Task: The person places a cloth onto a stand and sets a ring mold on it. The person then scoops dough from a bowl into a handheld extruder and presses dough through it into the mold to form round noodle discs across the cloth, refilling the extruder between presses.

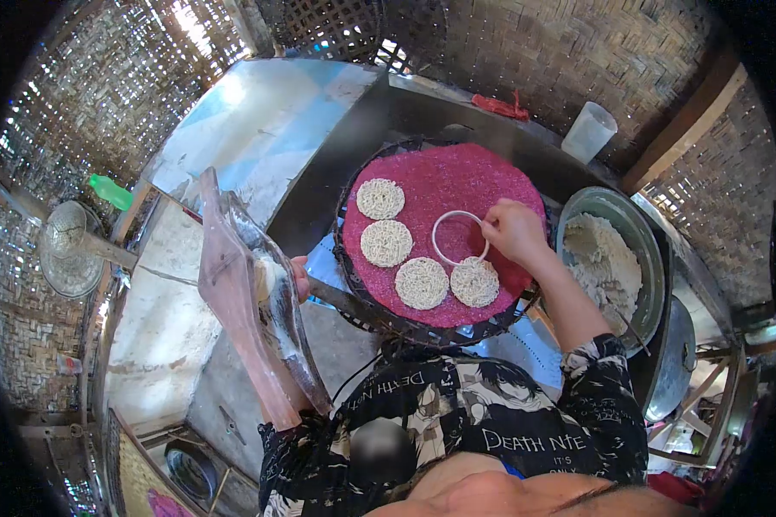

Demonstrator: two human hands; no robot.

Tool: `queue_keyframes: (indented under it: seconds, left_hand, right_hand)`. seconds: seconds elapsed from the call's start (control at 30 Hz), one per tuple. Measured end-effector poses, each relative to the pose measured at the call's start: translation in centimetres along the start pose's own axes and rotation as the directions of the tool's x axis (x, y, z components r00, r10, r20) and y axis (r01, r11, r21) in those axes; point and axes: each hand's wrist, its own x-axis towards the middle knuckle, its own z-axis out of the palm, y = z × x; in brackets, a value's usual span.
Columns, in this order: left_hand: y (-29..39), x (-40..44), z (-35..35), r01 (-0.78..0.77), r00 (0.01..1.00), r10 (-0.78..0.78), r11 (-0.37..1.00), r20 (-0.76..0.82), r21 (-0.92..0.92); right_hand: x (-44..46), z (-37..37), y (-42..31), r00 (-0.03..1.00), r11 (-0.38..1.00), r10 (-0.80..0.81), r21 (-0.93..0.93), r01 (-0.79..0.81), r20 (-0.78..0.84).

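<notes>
My right hand (516, 231) pinches the edge of a thin white ring (434, 233) over a round tray lined with magenta cloth (491, 172). Several flat, round cakes of pale noodle-like strands (386, 243) lie in a curve along the left and front of the cloth. The ring's lower edge meets the nearest cake on the right (474, 283). My left hand (300, 278) is closed around a long two-part wooden press (222, 265), held tilted left of the tray. White dough clings between its two parts. Most of that hand is hidden behind the press.
At the right stands a big basin (651, 250) of pale dough or flour (603, 258). A translucent plastic cup (589, 133) and a red plastic packet (500, 107) sit on the back ledge. A green bottle (110, 192) is at the far left, near a strainer-like metal dish (71, 258).
</notes>
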Motion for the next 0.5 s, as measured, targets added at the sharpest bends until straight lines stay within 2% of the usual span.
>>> queue_keyframes:
  seconds: [0.03, 0.1, 0.2, 0.27, 0.33, 0.37, 0.43, 0.5]
  left_hand:
    - [0.0, -0.1, 0.2, -0.002, 1.0, 0.001, 1.0, -0.017, -0.017]
    - [-0.9, -0.2, 0.5, -0.214, 0.972, 0.223, 0.97, -0.072, 0.112]
    - [0.6, -0.6, 0.7, -0.193, 0.981, 0.195, 0.944, 0.018, 0.268]
    - [0.3, -0.4, -1.2, -0.148, 0.981, 0.121, 0.972, 0.151, 0.183]
    - [-0.9, -0.8, -1.8, -0.112, 0.987, 0.094, 0.984, 0.129, 0.139]
    - [-1.4, -1.3, -1.4, -0.106, 0.994, 0.101, 0.985, 0.039, 0.136]
    - [-1.9, -1.6, -0.8, -0.03, 0.993, 0.031, 0.999, -0.116, 0.012]
    - [-1.5, -1.5, 0.3, 0.087, 0.967, -0.14, 0.966, -0.214, -0.242]
  right_hand:
    - [0.8, 0.8, 0.0, 1.0, 1.0, 0.014, -0.016, -0.014, 0.013]
    - [1.8, 1.9, -0.2, 0.999, 0.999, 0.026, -0.032, -0.025, 0.034]
    - [2.5, 2.8, -0.4, 0.997, 0.999, 0.02, -0.031, -0.018, 0.068]
    - [2.4, 3.2, -0.4, 0.996, 0.999, 0.011, -0.031, -0.008, 0.094]
    - [2.3, 2.9, -0.5, 0.993, 1.0, -0.005, -0.03, 0.008, 0.115]
    - [2.2, 2.7, -0.5, 0.992, 0.999, -0.012, -0.029, 0.016, 0.126]
    - [2.1, 2.5, -0.4, 0.988, 1.0, -0.005, -0.028, 0.009, 0.152]
    - [1.9, 2.0, -0.3, 0.983, 1.0, 0.009, -0.029, -0.004, 0.182]
